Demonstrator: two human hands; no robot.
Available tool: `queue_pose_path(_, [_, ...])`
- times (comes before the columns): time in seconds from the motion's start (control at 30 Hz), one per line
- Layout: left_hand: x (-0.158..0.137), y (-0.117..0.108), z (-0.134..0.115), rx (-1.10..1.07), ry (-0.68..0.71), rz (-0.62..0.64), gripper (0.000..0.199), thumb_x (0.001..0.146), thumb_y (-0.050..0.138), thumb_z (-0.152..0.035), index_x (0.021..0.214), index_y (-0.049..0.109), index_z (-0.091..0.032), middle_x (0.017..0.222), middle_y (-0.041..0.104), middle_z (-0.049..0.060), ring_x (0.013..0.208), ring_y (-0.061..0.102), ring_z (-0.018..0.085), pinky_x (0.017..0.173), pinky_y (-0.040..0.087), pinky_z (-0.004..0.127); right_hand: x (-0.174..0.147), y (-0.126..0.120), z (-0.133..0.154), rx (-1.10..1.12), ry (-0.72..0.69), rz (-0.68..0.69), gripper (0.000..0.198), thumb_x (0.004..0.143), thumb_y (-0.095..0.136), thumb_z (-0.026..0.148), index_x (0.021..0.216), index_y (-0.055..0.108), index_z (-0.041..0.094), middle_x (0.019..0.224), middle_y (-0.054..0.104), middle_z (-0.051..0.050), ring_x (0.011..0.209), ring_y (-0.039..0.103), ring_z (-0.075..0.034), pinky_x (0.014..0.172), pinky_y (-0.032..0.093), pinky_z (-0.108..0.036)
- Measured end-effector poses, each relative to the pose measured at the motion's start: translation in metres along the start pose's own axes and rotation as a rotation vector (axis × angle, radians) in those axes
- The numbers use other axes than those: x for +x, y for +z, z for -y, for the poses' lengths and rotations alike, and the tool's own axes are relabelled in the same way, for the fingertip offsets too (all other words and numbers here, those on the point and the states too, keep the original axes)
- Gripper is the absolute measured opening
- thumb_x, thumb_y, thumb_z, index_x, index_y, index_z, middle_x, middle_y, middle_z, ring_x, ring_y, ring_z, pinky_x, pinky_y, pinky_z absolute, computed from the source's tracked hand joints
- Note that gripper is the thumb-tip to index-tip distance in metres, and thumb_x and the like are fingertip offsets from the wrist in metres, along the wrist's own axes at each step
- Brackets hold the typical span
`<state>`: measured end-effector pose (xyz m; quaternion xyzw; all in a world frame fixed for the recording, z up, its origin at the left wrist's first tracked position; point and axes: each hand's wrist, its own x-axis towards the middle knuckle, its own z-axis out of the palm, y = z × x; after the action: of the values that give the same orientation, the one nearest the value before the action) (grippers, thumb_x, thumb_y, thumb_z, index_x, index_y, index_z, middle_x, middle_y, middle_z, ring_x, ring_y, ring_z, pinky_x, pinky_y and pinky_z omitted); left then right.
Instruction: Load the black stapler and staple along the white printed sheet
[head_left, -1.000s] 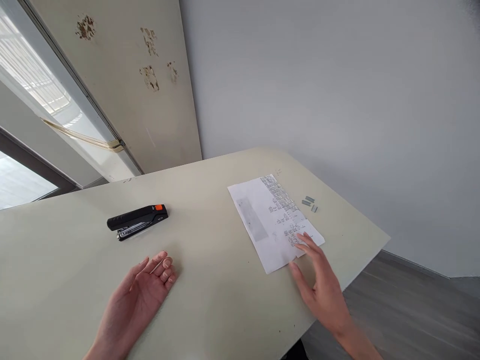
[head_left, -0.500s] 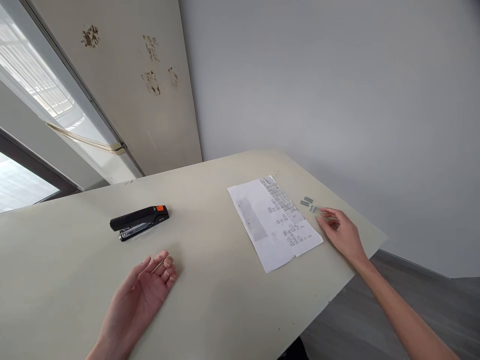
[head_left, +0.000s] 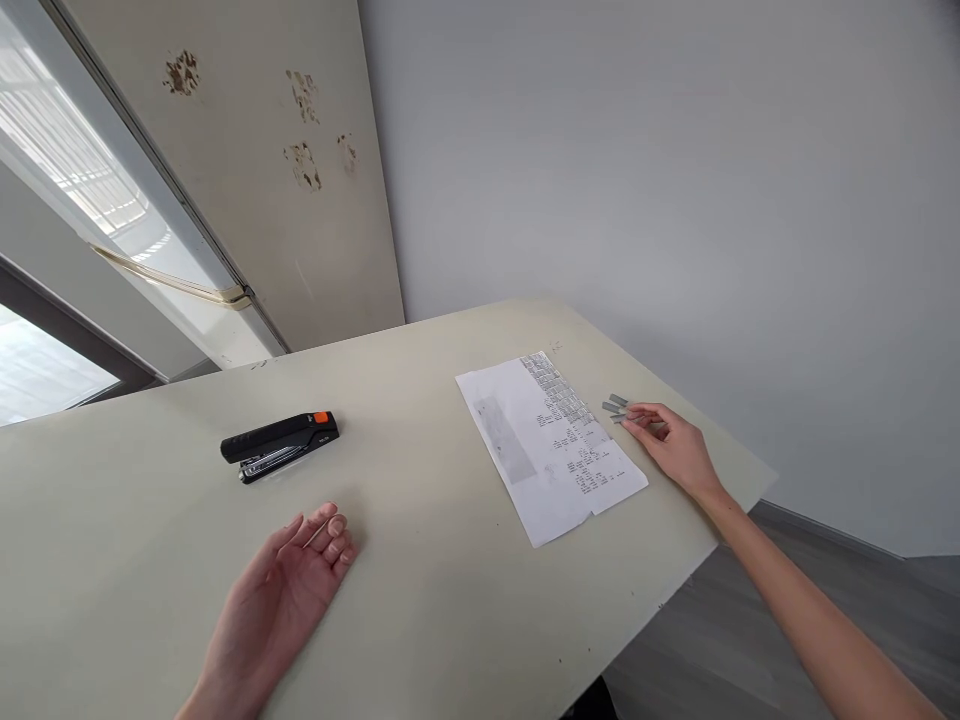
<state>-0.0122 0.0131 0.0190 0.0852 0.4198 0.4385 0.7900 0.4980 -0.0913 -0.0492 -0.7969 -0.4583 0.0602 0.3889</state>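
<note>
My right hand has thumb and fingertips closed on a small grey strip of staples, partly hidden by the fingers. Right beside it on the table lie two more staple strips. Just left of these is a sheet of printed paper, with dense text along its right side and a grey smudged patch. My left hand rests palm up on the table with loosely curled fingers and holds nothing. Beyond it a black stapler with an orange tab lies with its metal end toward the left.
The pale table ends at a rounded far corner by the grey wall. A fridge with brown marks on its side stands behind the table at the left. Grey floor shows past the right edge.
My right hand has moved slightly left and its fingertips have closed on the nearest staple strip, which is now tilted. My left hand, the stapler and the paper stay put.
</note>
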Motion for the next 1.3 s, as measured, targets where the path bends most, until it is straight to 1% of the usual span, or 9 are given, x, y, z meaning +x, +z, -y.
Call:
queue_pose_path(0.1, [0.0,0.001,0.0,-0.007,0.002,-0.003,0.018,0.091,0.055,-0.009,0.096,0.072,-0.011,0.083,0.064,0.008,0.07,0.065,0.019,0.066,0.064,0.033,-0.001,0.0,0.0,0.0,0.003,-0.002,0.056,0.089,0.065,0.073,0.11,0.072,0.021,0.101,0.078,-0.011,0.076,0.069,-0.022,0.074,0.055,-0.039])
queue_pose_path(0.2, [0.0,0.001,0.001,-0.006,0.003,-0.001,0.018,0.091,0.055,-0.01,0.096,0.072,-0.011,0.082,0.063,0.009,0.069,0.064,0.018,0.065,0.063,0.033,0.0,0.0,-0.001,-0.021,-0.002,-0.027,0.059,0.085,0.069,0.074,0.109,0.073,0.021,0.11,0.073,-0.014,0.085,0.07,-0.024,0.077,0.055,-0.039])
queue_pose_path(0.33, [0.0,0.001,0.001,0.003,0.006,0.007,0.02,0.092,0.053,-0.01,0.096,0.072,-0.01,0.081,0.062,0.008,0.069,0.063,0.018,0.066,0.064,0.034,0.006,0.001,-0.003,-0.076,-0.043,-0.03,0.068,0.085,0.071,0.073,0.13,0.067,0.022,0.138,0.061,-0.018,0.11,0.068,-0.03,0.083,0.056,-0.041])
queue_pose_path(0.47, [0.001,-0.001,0.0,-0.002,-0.006,0.001,0.02,0.092,0.054,-0.01,0.096,0.073,-0.01,0.082,0.063,0.009,0.07,0.064,0.019,0.066,0.064,0.033,0.016,0.006,-0.003,-0.074,-0.101,0.082,0.065,0.091,0.066,0.07,0.14,0.06,0.028,0.14,0.067,-0.013,0.124,0.064,-0.035,0.096,0.055,-0.049])
queue_pose_path(0.53, [0.002,-0.002,-0.001,-0.008,-0.011,0.006,0.019,0.092,0.054,-0.01,0.096,0.073,-0.009,0.082,0.063,0.009,0.07,0.064,0.019,0.066,0.064,0.034,0.021,0.011,-0.002,-0.052,-0.124,0.108,0.061,0.092,0.064,0.069,0.139,0.06,0.03,0.135,0.072,-0.011,0.121,0.065,-0.034,0.099,0.054,-0.051])
queue_pose_path(0.73, [0.003,-0.006,-0.001,-0.013,-0.014,0.028,0.017,0.092,0.057,-0.011,0.096,0.073,-0.009,0.083,0.063,0.009,0.07,0.064,0.019,0.067,0.064,0.034,0.025,0.021,0.0,-0.06,-0.136,0.085,0.054,0.093,0.063,0.068,0.131,0.065,0.03,0.129,0.074,-0.01,0.104,0.068,-0.03,0.09,0.056,-0.048])
queue_pose_path(0.9, [0.004,-0.009,0.0,-0.011,-0.023,0.049,0.017,0.09,0.059,-0.012,0.097,0.074,-0.009,0.084,0.064,0.009,0.071,0.064,0.019,0.068,0.064,0.034,0.021,0.014,-0.006,-0.094,-0.118,0.092,0.059,0.091,0.066,0.069,0.136,0.065,0.031,0.134,0.071,-0.009,0.099,0.068,-0.03,0.085,0.057,-0.046])
queue_pose_path(1.07, [0.004,-0.009,0.001,-0.013,-0.029,0.046,0.017,0.09,0.059,-0.013,0.097,0.074,-0.01,0.083,0.064,0.009,0.072,0.065,0.019,0.068,0.064,0.033,0.018,0.006,-0.012,-0.113,-0.103,0.069,0.053,0.092,0.064,0.07,0.125,0.071,0.03,0.127,0.074,-0.009,0.084,0.066,-0.025,0.082,0.057,-0.045])
queue_pose_path(1.3, [0.001,-0.006,0.001,-0.008,-0.014,0.038,0.016,0.092,0.058,-0.012,0.095,0.074,-0.009,0.084,0.064,0.009,0.073,0.065,0.019,0.068,0.064,0.034,0.019,0.007,-0.014,-0.124,-0.094,0.028,0.053,0.089,0.068,0.069,0.121,0.072,0.028,0.12,0.077,-0.009,0.079,0.064,-0.024,0.08,0.056,-0.045])
